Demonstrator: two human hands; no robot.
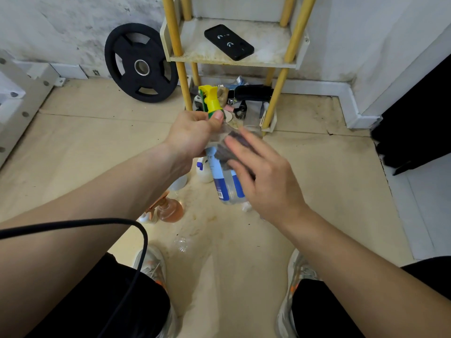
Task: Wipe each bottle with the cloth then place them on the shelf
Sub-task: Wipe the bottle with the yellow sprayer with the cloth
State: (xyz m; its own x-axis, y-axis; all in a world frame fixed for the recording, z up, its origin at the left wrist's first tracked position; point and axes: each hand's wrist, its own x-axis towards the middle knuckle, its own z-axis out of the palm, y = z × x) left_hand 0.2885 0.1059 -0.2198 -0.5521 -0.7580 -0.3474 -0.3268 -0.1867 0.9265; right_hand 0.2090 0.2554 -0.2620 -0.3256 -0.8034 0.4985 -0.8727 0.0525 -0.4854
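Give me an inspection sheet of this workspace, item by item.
Surface: beige floor, stained and spotted.
Job's things: spray bottle held up, dark cloth against it; orange bottle and white bottle on the floor; shelf holds a black phone.
Clutter: small items at the shelf's foot.
Hands: left hand grips the spray bottle's neck; right hand presses the cloth on it.
Cables: black cable crosses the left forearm.
Surroundings: weight plate leaning on the wall.

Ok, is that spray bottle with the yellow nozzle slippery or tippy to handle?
Smooth clear plastic on the spray bottle probably gets slippery, so the left hand gripping its neck seems wise. Tall and narrow, it may tip on the shelf. Looks rigid under the cloth.
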